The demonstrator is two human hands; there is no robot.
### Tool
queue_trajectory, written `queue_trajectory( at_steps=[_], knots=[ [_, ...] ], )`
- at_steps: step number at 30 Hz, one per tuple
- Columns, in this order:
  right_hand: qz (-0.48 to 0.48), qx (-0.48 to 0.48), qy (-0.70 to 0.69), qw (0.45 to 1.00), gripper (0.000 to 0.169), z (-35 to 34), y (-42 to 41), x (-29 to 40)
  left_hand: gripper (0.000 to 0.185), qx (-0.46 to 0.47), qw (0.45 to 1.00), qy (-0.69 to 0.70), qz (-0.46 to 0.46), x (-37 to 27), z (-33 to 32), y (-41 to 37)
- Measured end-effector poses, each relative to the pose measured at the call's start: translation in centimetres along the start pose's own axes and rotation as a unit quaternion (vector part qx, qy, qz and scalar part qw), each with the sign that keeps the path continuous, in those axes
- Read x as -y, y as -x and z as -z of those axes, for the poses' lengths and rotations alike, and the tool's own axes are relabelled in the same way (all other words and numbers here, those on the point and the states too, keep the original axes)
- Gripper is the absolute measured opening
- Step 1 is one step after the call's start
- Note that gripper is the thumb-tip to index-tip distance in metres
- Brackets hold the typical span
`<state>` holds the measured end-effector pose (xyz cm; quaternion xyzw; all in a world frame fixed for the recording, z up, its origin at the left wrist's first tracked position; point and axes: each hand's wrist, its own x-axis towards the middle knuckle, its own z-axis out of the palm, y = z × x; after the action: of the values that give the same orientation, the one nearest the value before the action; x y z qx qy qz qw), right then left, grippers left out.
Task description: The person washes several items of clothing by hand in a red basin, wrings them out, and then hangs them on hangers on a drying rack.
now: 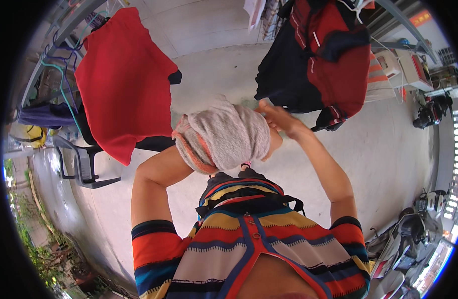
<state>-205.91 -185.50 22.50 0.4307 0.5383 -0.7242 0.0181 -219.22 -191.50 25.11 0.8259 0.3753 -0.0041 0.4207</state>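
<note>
A grey fleecy cloth (pixel 229 134) with orange stripes is wrapped or draped around my left forearm, in front of my waist. Only part of my left hand (pixel 274 145) shows past the cloth's right end; its fingers are mostly hidden. Over that end is my right hand (pixel 279 119), blurred, its fingers close to the cloth's edge. Whether they grip it I cannot tell. Ahead on the left hangs a red garment (pixel 124 86). A red and black jacket (pixel 337 74) hangs ahead on the right, just beyond my right hand.
Several hangers (pixel 62 71) dangle from a metal rack (pixel 74 22) on the left. A grey plastic chair (pixel 85 164) stands below them on the concrete floor (pixel 386 160). Parked scooters (pixel 404 235) are at the lower right, another motorbike (pixel 432 110) farther off. Plants (pixel 46 239) grow at the lower left.
</note>
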Motion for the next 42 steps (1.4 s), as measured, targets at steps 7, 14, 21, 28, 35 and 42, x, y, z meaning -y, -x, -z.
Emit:
queue_trajectory(
  at_steps=[7,14,21,28,35,42],
  knots=[
    [0.046,0.099,-0.202,0.973,0.05,-7.4,-2.3,4.2,0.042,-0.139,0.917,0.375,0.013,1.6,-3.4,5.1],
    [0.288,0.095,-0.107,0.947,0.055,-11.3,0.7,9.0,0.054,-0.352,0.589,0.726,-0.044,2.6,-6.8,11.0],
    [0.367,0.183,0.056,0.91,0.047,-19.5,0.8,10.5,0.072,-0.501,0.217,0.814,-0.198,4.4,-13.9,21.1],
    [0.349,0.293,0.155,0.877,0.048,-28.3,0.0,11.4,0.102,-0.641,0.407,0.65,-0.012,-1.1,-18.9,30.2],
    [0.487,0.19,0.245,0.817,0.034,-35.7,-2.2,12.1,0.061,-0.774,0.396,0.492,0.042,-1.6,-22.0,43.5],
    [0.436,0.187,0.266,0.839,0.018,-41.3,-4.3,12.6,0.06,-0.83,0.396,0.361,0.156,-2.7,-23.4,53.4]
  ],
)
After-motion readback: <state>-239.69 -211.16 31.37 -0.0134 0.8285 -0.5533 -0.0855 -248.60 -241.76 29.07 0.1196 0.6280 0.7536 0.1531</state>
